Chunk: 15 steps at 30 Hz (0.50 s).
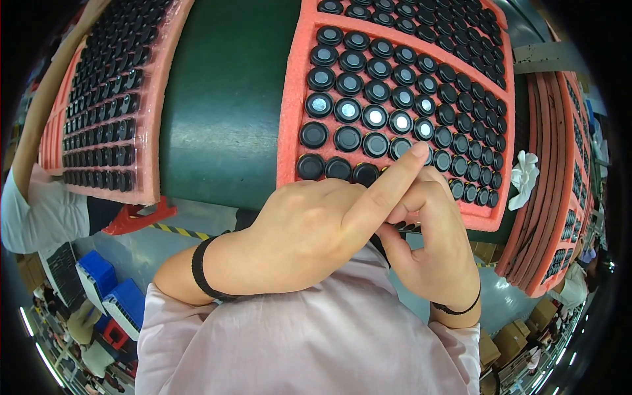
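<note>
A pink foam tray (289, 125) holds rows of round black cap-like parts (313, 135). Several in the farther rows carry grey or shiny silver discs (375, 116) in their centres; the nearest rows look plain black. Over the tray's near edge, my left hand (309, 217) stretches its index finger to a black part, touching or just above it. The other left fingers are mostly hidden. Crossing just right of it, my right hand (431, 243) has its fingers curled and thumb bent inward. Whatever it holds, if anything, is hidden.
The tray lies on a green belt (220, 99). Another filled pink tray (148, 131) is to the left, with a person's arm (36, 131) beyond. At right stand stacked pink trays (536, 178) and a crumpled white wrapper (524, 178). Blue crates (125, 303) sit at lower left.
</note>
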Motion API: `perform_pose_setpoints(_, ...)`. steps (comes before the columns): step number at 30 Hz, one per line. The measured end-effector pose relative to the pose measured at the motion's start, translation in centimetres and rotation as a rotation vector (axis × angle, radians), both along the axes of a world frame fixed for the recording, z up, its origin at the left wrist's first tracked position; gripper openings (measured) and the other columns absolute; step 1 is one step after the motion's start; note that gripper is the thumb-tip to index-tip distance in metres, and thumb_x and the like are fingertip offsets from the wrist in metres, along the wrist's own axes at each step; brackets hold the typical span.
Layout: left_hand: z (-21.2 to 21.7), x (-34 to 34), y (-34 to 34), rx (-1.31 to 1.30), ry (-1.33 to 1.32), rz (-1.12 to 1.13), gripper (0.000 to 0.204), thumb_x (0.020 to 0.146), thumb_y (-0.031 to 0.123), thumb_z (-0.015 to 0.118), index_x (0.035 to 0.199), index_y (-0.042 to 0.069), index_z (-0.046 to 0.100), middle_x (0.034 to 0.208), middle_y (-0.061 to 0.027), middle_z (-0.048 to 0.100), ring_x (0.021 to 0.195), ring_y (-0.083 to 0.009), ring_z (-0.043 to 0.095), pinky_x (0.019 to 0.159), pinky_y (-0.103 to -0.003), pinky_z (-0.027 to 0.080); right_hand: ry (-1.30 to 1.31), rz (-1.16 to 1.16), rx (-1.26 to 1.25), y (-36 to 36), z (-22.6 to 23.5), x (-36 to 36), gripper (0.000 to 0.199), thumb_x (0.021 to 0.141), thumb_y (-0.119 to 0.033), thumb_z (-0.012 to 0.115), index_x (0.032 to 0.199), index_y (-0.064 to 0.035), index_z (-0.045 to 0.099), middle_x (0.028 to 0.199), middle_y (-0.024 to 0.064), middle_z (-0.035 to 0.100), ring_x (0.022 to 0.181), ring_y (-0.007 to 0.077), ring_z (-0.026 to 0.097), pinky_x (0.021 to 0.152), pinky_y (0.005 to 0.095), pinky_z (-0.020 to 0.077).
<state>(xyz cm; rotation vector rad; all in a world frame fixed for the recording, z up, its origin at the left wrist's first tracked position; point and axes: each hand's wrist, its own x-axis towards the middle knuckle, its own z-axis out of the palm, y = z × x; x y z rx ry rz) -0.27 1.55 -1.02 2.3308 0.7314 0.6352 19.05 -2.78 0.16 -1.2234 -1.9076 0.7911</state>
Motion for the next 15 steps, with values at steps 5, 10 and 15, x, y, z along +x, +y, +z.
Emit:
perform_pose_setpoints(5,-0.2,0.0,0.1,-0.023,0.017,0.001,0.094,0.071,-0.008,0.077,0.156,-0.005,0.037,0.078,-0.0100,0.070,0.064,-0.0252,0.069,0.057,-0.036,0.055,0.004,0.004,0.016,0.0,-0.4,0.0,0.038,0.069,0.015,0.072,0.096,-0.0049,0.054,0.091,0.0117,0.058,0.083,0.0326,0.056,0.074,0.0409,0.0446)
perform_pose_setpoints(10,-0.7,-0.1,0.1,-0.136,-0.098,0.050,0.095,0.071,-0.008,0.078,0.157,-0.003,0.038,0.079,-0.0104,0.071,0.066,-0.0266,0.071,0.058,-0.037,0.056,-0.088,0.058,0.095,0.2,-0.2,0.2,0.035,0.070,0.012,0.070,0.097,-0.0055,0.055,0.091,0.0110,0.058,0.082,0.0314,0.056,0.074,0.0400,0.0432)
perform_pose_setpoints(15,-0.9,-1.2,0.5,-0.191,-0.058,0.072,0.094,0.071,-0.008,0.079,0.156,-0.002,0.039,0.080,-0.0104,0.072,0.068,-0.0285,0.071,0.060,-0.038,0.056,-0.202,0.173,0.120,0.7,1.1,-0.4,0.032,0.070,0.009,0.069,0.096,-0.0062,0.057,0.093,0.0101,0.059,0.082,0.0305,0.057,0.073,0.0392,0.0423)
